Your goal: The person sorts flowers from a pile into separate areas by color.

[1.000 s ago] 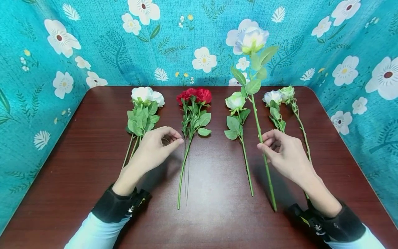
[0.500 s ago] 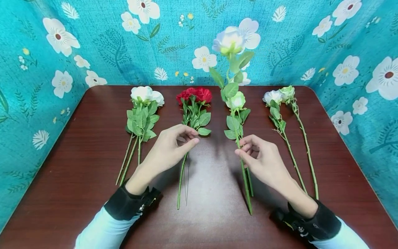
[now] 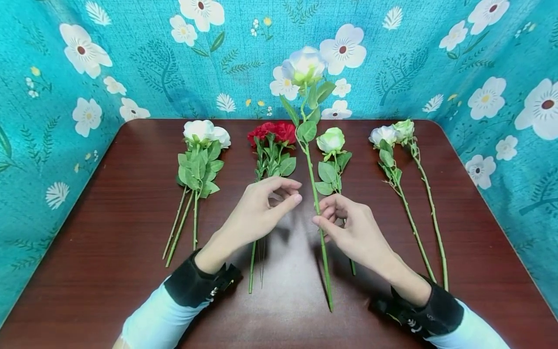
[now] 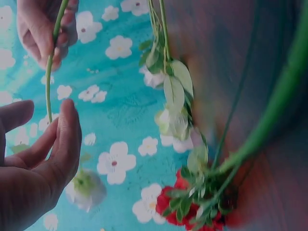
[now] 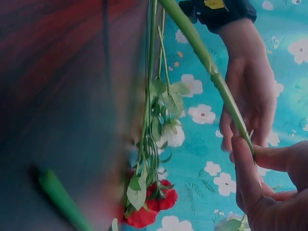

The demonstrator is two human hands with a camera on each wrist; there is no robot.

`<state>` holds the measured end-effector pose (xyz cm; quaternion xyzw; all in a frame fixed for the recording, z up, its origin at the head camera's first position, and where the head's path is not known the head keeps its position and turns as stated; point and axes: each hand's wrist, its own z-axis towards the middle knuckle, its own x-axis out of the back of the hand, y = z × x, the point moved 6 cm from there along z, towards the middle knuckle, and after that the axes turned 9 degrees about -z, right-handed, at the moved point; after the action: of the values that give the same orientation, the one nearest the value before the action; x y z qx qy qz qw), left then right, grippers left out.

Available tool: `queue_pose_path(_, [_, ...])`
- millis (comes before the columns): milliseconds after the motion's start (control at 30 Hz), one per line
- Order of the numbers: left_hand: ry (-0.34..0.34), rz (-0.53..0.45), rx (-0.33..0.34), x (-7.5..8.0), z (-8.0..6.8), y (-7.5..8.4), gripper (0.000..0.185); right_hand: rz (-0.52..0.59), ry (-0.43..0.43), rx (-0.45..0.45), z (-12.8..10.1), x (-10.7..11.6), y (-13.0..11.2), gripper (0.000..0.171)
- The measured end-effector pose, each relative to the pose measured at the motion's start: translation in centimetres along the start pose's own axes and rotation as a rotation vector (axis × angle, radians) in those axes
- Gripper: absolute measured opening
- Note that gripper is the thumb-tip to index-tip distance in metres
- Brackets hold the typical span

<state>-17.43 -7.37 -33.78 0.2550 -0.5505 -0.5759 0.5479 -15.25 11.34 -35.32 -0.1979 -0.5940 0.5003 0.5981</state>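
A pale blue-white artificial rose [image 3: 311, 174] stands raised in the head view, its bloom against the backdrop. My right hand [image 3: 355, 230] pinches its green stem between thumb and fingers, seen closely in the right wrist view, where the stem [image 5: 207, 60] slants across. My left hand [image 3: 259, 208] hovers just left of the stem, fingers loosely bent and holding nothing. In the left wrist view, its thumb and fingers [image 4: 70, 130] are spread apart with the stem passing beyond them. Under the left hand lies a bunch of red flowers [image 3: 283, 133], partly covered. A green-white rose [image 3: 330, 140] lies behind the right hand.
White roses [image 3: 200, 132] lie at the left of the brown table [image 3: 109, 218]. At the right rest a bluish-white rose [image 3: 383, 134] and a greenish one [image 3: 404, 131]. A floral turquoise cloth [image 3: 174, 87] rises behind the table.
My right hand has carried the upright rose leftward, from the right side toward the middle. My left hand has moved right, from beside the white roses to over the red flowers' stems.
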Motion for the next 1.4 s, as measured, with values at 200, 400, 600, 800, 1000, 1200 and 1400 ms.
queue_pose_path(200, [0.006, -0.117, 0.005, -1.0, 0.0, 0.2, 0.025, 0.045, -0.037, -0.002, -0.3, -1.0, -0.3, 0.019])
queue_pose_path(400, [0.007, -0.204, 0.019, -1.3, 0.0, 0.1, 0.023, 0.077, -0.066, -0.021, -0.5, -1.6, -0.5, 0.018])
queue_pose_path(600, [0.036, -0.312, 0.029, -1.3, 0.0, 0.0, 0.025, 0.095, -0.090, -0.003, -0.6, -2.1, -0.7, 0.017])
queue_pose_path(800, [0.065, -0.383, 0.029, -1.3, 0.0, -0.1, 0.024, 0.088, -0.085, 0.025, -0.7, -2.3, -1.0, 0.018])
queue_pose_path(1000, [0.076, -0.469, 0.078, -1.3, 0.0, -0.4, 0.023, 0.073, -0.070, 0.025, -0.8, -2.3, -0.9, 0.018])
queue_pose_path(1200, [0.088, -0.508, 0.099, -1.3, 0.0, -0.6, 0.023, 0.103, -0.063, -0.004, -0.8, -2.3, -0.8, 0.018])
queue_pose_path(1400, [0.078, -0.510, 0.103, -1.3, -0.1, -0.5, 0.024, 0.114, -0.071, -0.035, -0.9, -2.4, -0.7, 0.018])
